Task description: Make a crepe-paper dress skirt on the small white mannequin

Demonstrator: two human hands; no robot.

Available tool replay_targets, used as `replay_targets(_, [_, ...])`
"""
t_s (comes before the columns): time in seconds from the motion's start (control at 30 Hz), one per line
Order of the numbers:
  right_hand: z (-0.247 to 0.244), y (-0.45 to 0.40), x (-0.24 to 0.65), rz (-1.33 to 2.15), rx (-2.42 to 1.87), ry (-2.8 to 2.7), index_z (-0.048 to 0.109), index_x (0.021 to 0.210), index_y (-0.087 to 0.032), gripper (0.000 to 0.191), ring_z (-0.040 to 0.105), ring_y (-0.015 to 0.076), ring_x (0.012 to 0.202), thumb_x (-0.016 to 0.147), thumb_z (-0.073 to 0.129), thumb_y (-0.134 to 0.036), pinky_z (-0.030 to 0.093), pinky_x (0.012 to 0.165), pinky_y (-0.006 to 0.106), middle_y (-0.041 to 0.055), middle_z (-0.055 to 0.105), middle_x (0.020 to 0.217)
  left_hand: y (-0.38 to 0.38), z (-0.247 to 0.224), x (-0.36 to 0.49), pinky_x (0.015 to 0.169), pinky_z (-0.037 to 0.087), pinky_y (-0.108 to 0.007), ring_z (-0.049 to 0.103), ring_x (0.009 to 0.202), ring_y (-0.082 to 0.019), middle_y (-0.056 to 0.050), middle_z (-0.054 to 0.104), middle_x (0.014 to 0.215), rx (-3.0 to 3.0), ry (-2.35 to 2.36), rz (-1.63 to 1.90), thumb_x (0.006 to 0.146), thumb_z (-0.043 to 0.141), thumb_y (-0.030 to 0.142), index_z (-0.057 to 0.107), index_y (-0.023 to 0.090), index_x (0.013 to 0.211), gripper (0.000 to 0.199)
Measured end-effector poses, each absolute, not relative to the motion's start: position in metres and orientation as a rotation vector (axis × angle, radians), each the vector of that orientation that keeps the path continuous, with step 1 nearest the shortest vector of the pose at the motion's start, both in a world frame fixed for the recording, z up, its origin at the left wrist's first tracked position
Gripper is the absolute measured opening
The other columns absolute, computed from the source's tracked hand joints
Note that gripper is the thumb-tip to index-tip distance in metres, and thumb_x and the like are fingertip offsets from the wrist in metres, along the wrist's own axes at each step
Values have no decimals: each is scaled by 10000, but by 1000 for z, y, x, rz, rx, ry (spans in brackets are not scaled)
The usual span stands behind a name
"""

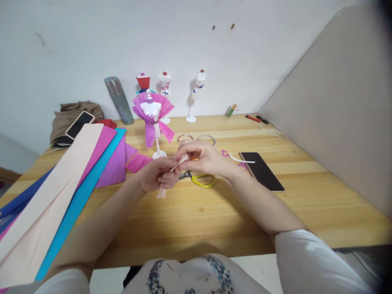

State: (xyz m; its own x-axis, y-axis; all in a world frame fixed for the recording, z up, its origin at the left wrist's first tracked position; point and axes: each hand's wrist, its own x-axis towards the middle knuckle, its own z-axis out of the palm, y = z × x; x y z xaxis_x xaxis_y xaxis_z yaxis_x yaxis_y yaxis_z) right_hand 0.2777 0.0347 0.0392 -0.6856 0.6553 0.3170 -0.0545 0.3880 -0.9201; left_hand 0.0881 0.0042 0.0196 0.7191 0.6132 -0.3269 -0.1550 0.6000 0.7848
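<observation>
Between my two hands is a narrow strip of pale pink crepe paper [161, 193], its loose end hanging below my left hand. My left hand [161, 173] is closed around the strip. The fingers of my right hand [200, 157] pinch its upper, folded part. Just beneath my right hand lie scissors [203, 180] with yellow handles, partly covered. Beyond my hands stands a small white mannequin [151, 108] dressed in purple and pink crepe paper. Pink paper pieces [138, 162] lie beside its base, left of my left hand.
Crepe paper sheets [55, 196] in several colours cover the left side. Behind them are a phone [80, 125], brown cloth [65, 116] and a flask [119, 100]. Three mannequins, one bare-legged [200, 81], stand by the wall. Two tape rolls [207, 139] lie mid-table; another phone [261, 170] lies right.
</observation>
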Motion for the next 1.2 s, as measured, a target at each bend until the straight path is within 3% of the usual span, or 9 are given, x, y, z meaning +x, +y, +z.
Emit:
replay_targets(0.2, [39, 40, 280, 1449, -493, -1970, 720, 767, -180, 106, 663, 133, 623, 740, 775, -265, 519, 592, 266, 4, 690, 717, 6, 12, 89, 337, 233, -175, 219, 337, -50, 75, 335, 428, 831, 582, 416, 763, 613, 328, 583, 155, 691, 190])
replay_targets(0.3, [38, 42, 281, 1528, -545, -1955, 705, 784, -171, 149, 620, 121, 528, 757, 769, -303, 482, 529, 245, -22, 644, 570, 5, 11, 92, 384, 364, -221, 412, 358, -91, 21, 511, 484, 897, 630, 512, 763, 614, 375, 670, 121, 823, 268])
replay_targets(0.47, [37, 45, 282, 1454, -622, -1988, 706, 768, -159, 166, 529, 85, 464, 747, 760, -315, 394, 459, 207, -30, 611, 534, 0, 15, 96, 671, 551, -309, 700, 659, -187, -93, 741, 794, 1017, 843, 669, 748, 723, 427, 704, 109, 868, 340])
replay_targets(0.57, [37, 46, 282, 1425, -676, -1998, 697, 751, -158, 171, 514, 84, 469, 738, 759, -316, 375, 451, 206, -29, 604, 536, -7, 17, 100, 708, 536, -276, 696, 697, -160, -83, 740, 781, 1219, 868, 756, 778, 758, 387, 703, 109, 780, 284])
replay_targets(0.63, [37, 47, 284, 1467, -683, -1988, 690, 753, -154, 208, 501, 86, 468, 746, 763, -349, 369, 449, 208, -30, 588, 527, -11, 19, 104, 616, 504, -252, 627, 560, -117, -34, 674, 631, 1274, 876, 794, 810, 734, 387, 654, 121, 667, 313])
replay_targets(0.73, [36, 48, 289, 1508, -668, -1913, 685, 772, -151, 280, 496, 85, 493, 779, 749, -423, 368, 459, 205, -27, 577, 545, -14, 19, 108, 511, 448, -236, 540, 443, -90, 24, 596, 536, 1251, 874, 864, 828, 709, 373, 671, 128, 742, 262])
replay_targets(0.83, [35, 49, 293, 1476, -663, -1857, 699, 818, -155, 321, 511, 83, 534, 804, 725, -475, 369, 466, 204, -12, 607, 629, -14, 17, 110, 490, 437, -233, 543, 432, -94, 30, 597, 538, 1224, 881, 874, 832, 694, 342, 700, 121, 854, 222])
replay_targets(1.07, [32, 49, 291, 1439, -680, -1916, 652, 677, -164, 319, 541, 97, 537, 741, 803, -437, 415, 496, 221, -13, 612, 596, -10, 18, 108, 557, 486, -221, 608, 518, -100, -3, 651, 590, 1300, 970, 820, 807, 714, 261, 694, 126, 704, 171])
replay_targets(1.2, [29, 48, 289, 1456, -638, -1918, 657, 690, -166, 341, 561, 105, 538, 764, 783, -475, 434, 508, 233, -10, 624, 586, -11, 21, 108, 644, 528, -235, 685, 637, -129, -55, 724, 713, 1279, 952, 813, 825, 708, 349, 706, 120, 703, 260])
